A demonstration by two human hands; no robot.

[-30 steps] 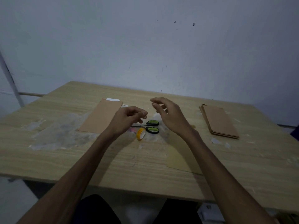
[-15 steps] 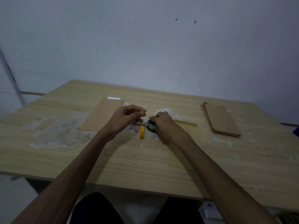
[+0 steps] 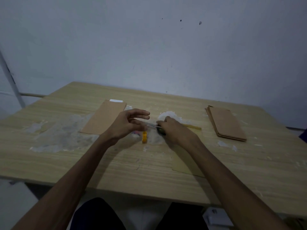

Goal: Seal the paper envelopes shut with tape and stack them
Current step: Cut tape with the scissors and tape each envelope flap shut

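Note:
My right hand (image 3: 176, 131) grips the scissors (image 3: 157, 126) at the table's middle, covering the handles, with the blades pointing left. My left hand (image 3: 129, 124) hovers just left of the blades. Its top fingers are stretched out, and its lower fingers pinch together above the yellow tape roll (image 3: 144, 137), which stands on edge. The clear tape strip is too faint to see. One brown envelope (image 3: 106, 117) lies flat to the left. Another envelope (image 3: 184, 165) lies partly hidden under my right forearm. A stack of brown envelopes (image 3: 227, 126) sits at the right.
The wooden table (image 3: 66, 163) carries patches of whitish tape residue, chiefly at the left (image 3: 61, 135) and behind the hands. A white slip (image 3: 116, 100) lies at the left envelope's far end. The wall stands close behind the table's far edge.
My right hand came down from the air onto the scissors and closed round them. The tape roll turned from tilted to standing on edge. My left hand's top fingers straightened.

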